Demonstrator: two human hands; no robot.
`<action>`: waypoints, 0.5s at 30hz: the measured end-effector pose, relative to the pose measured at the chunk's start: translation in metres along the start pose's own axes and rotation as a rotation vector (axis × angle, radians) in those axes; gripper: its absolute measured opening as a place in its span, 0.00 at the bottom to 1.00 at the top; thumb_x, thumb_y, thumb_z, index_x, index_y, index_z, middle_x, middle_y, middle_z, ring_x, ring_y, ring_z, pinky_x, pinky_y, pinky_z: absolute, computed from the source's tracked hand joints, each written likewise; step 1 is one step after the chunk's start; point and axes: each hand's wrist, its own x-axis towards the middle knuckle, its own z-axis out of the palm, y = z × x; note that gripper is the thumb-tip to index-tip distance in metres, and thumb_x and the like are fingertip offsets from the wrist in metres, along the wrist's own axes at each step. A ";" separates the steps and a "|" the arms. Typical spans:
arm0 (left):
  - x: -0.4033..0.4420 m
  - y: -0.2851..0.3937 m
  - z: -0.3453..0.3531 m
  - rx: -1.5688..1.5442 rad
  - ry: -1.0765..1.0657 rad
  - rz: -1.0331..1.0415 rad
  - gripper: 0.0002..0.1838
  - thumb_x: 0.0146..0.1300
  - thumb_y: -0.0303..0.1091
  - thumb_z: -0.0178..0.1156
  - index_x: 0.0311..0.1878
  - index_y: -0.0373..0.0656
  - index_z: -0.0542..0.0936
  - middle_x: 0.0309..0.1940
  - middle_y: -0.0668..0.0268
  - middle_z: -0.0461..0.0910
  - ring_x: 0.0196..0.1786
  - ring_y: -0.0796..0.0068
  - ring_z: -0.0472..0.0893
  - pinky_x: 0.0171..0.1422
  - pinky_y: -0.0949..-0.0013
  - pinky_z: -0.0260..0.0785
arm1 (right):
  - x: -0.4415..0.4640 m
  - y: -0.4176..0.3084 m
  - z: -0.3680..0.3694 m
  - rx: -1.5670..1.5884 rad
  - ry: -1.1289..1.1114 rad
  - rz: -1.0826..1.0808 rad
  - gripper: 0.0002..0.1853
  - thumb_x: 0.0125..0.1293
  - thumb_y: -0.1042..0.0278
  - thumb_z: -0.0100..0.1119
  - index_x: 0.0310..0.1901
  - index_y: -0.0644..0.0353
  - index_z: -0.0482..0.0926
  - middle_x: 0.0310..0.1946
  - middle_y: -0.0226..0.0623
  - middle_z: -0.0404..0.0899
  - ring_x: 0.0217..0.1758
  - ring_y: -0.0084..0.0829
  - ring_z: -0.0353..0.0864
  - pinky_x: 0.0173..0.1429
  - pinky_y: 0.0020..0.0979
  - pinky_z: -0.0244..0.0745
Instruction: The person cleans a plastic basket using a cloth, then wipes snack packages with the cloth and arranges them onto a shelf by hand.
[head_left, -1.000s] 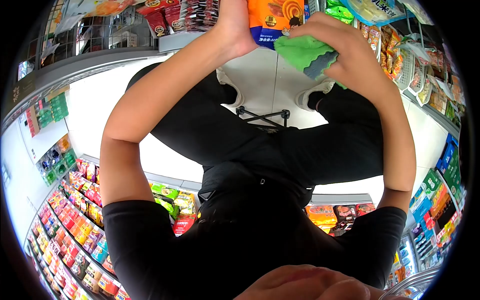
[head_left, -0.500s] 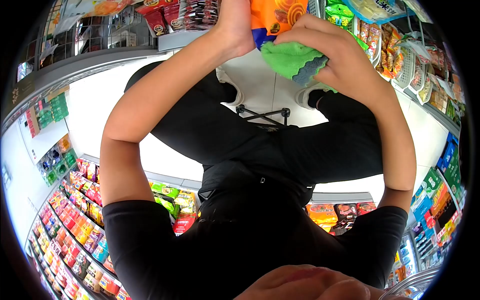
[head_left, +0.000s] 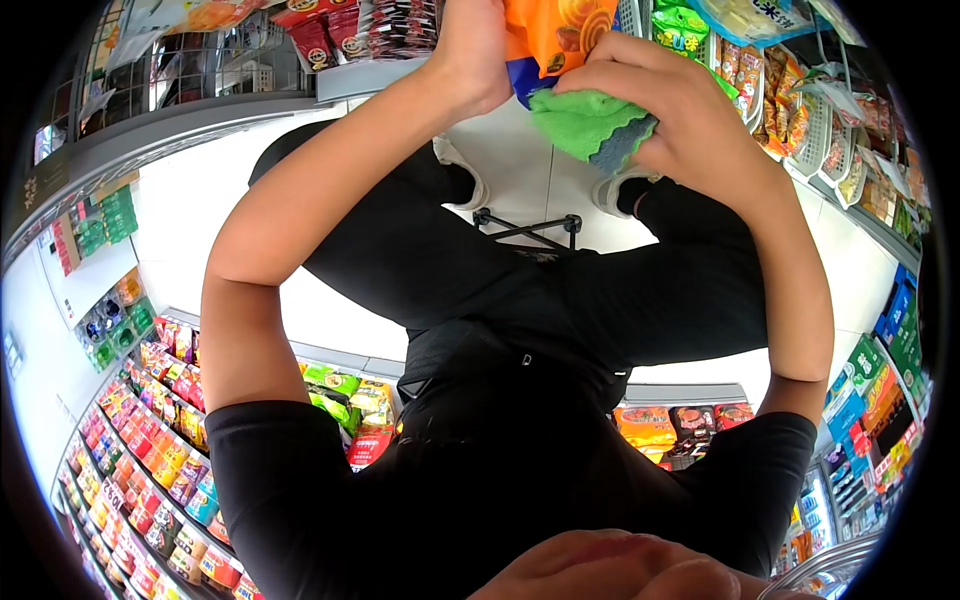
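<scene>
An orange and dark blue snack bag [head_left: 556,32] is at the top centre, cut off by the upper edge of the view. My left hand [head_left: 474,55] is at the bag's left side; its fingers are out of view or hidden behind the bag. On the other side my right hand [head_left: 668,95] has its fingers closed around a green cloth [head_left: 588,120] with a grey underside. The cloth lies against the bag's lower right corner, and my right fingertips meet the bag there.
Dark red packets [head_left: 330,35] fill a shelf at the upper left, beside a wire rack [head_left: 205,65]. White baskets [head_left: 812,130] of snacks hang at the upper right. A black folding stand [head_left: 527,232] is on the floor between the shoes.
Compared with one second ago, my right hand and the green cloth have shifted left along the bag's lower edge. The bag has moved slightly up and tilted. My left hand has barely moved.
</scene>
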 end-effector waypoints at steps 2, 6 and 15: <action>0.000 0.003 0.002 -0.013 -0.011 0.004 0.31 0.80 0.58 0.48 0.65 0.39 0.77 0.57 0.56 0.85 0.57 0.63 0.85 0.66 0.61 0.76 | -0.002 0.005 -0.004 0.000 -0.024 0.015 0.32 0.41 0.85 0.66 0.54 0.57 0.83 0.45 0.37 0.81 0.48 0.46 0.82 0.52 0.38 0.78; -0.001 0.009 0.002 -0.014 0.000 -0.002 0.31 0.80 0.58 0.48 0.66 0.38 0.77 0.58 0.55 0.84 0.59 0.62 0.84 0.68 0.59 0.75 | -0.004 0.017 -0.011 -0.003 -0.036 0.026 0.32 0.42 0.88 0.61 0.54 0.58 0.83 0.44 0.38 0.80 0.48 0.48 0.82 0.53 0.39 0.77; 0.001 0.015 0.000 -0.063 -0.007 0.005 0.32 0.80 0.59 0.45 0.68 0.40 0.75 0.60 0.55 0.83 0.61 0.58 0.84 0.69 0.52 0.76 | -0.029 0.059 -0.020 -0.299 -0.164 0.243 0.24 0.47 0.82 0.61 0.50 0.60 0.82 0.45 0.41 0.82 0.51 0.50 0.82 0.55 0.43 0.76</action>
